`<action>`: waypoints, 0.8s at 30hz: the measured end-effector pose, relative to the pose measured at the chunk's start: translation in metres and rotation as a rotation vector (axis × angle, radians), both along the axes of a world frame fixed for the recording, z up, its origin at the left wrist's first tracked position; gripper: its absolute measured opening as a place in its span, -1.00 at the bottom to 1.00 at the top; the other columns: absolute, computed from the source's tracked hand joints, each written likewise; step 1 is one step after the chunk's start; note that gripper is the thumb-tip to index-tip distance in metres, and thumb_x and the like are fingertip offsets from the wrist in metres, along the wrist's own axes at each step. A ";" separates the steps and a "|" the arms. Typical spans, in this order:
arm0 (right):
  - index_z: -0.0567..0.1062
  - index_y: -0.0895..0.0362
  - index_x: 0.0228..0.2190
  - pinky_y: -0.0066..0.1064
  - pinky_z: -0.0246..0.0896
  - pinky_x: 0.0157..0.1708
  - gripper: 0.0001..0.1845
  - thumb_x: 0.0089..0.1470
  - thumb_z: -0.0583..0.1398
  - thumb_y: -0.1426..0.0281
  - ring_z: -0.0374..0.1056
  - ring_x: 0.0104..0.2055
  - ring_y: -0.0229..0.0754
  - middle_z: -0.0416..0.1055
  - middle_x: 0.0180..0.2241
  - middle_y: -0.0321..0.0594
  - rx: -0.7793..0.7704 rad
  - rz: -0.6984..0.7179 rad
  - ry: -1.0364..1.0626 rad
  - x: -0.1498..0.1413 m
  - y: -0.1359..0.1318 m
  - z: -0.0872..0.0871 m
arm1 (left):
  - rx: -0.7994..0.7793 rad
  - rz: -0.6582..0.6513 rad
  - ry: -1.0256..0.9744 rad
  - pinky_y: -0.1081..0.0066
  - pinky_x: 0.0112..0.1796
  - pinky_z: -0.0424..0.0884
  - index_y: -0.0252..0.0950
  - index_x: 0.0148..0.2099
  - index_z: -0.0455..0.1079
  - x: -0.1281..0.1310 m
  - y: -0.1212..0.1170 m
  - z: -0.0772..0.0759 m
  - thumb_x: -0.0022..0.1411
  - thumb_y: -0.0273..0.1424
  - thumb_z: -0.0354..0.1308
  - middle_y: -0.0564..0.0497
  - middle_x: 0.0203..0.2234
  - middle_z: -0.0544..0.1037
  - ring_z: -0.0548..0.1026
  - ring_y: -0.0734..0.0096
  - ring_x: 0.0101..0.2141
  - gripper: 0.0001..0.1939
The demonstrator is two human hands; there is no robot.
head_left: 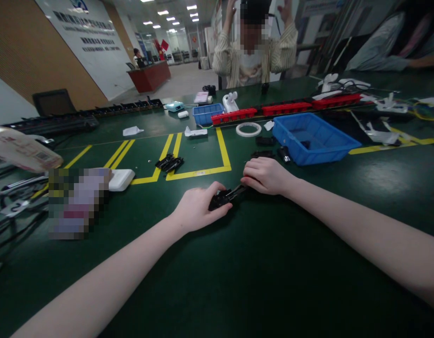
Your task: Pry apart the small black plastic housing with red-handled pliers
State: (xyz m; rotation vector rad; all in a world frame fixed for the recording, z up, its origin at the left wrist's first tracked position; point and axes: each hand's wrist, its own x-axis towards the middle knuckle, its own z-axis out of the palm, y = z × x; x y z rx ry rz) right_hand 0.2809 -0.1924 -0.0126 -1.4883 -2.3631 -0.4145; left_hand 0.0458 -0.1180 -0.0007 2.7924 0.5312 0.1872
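My left hand (199, 206) is closed around a small black part (219, 200), gripped between thumb and fingers just above the green table. From that part a slender dark piece with a greyish shine (237, 191) reaches across to my right hand (264, 176), whose fingers are pinched on its far end. Whether the two are one item or separate cannot be made out. Just beyond my right hand lie flat black pieces (262, 154) and a short black cylindrical part (283, 154). A small pile of black parts (170, 163) rests on the table, farther off to the left.
A blue bin (313, 141) stands beyond my right forearm, near a white tape roll (248, 129). Red strips (287, 109) and a smaller blue tray (207, 113) lie farther back. At left are a white box (121, 180) and cables (12, 211). A person (255, 56) sits opposite.
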 end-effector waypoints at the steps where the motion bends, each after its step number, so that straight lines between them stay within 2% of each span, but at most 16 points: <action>1: 0.44 0.19 -0.48 -0.34 0.06 -0.36 -0.54 0.27 -0.07 0.23 0.24 -0.41 -0.19 0.40 -0.46 -0.13 0.007 -0.004 0.003 0.000 0.000 0.000 | 0.006 0.009 0.008 0.44 -0.46 0.26 -0.25 -0.02 0.26 0.000 0.000 0.000 0.27 -0.09 0.00 0.05 -0.45 0.52 0.47 0.34 -0.47 -0.62; 6: 0.44 0.20 -0.48 -0.34 0.05 -0.36 -0.53 0.28 -0.08 0.22 0.24 -0.41 -0.19 0.41 -0.46 -0.13 0.033 -0.014 0.013 0.001 -0.001 -0.002 | 0.061 0.011 0.059 0.44 -0.47 0.25 -0.25 -0.04 0.31 0.002 -0.002 0.000 0.25 -0.08 0.03 0.04 -0.47 0.52 0.48 0.32 -0.47 -0.61; 24: 0.42 0.18 -0.52 -0.36 0.02 -0.42 -0.59 0.25 -0.03 0.27 0.21 -0.46 -0.22 0.38 -0.50 -0.16 0.045 0.023 -0.006 -0.004 -0.001 -0.002 | 0.140 -0.021 0.034 0.43 -0.47 0.28 -0.24 -0.04 0.31 0.002 -0.004 0.000 0.24 -0.10 0.06 0.04 -0.46 0.54 0.51 0.31 -0.47 -0.63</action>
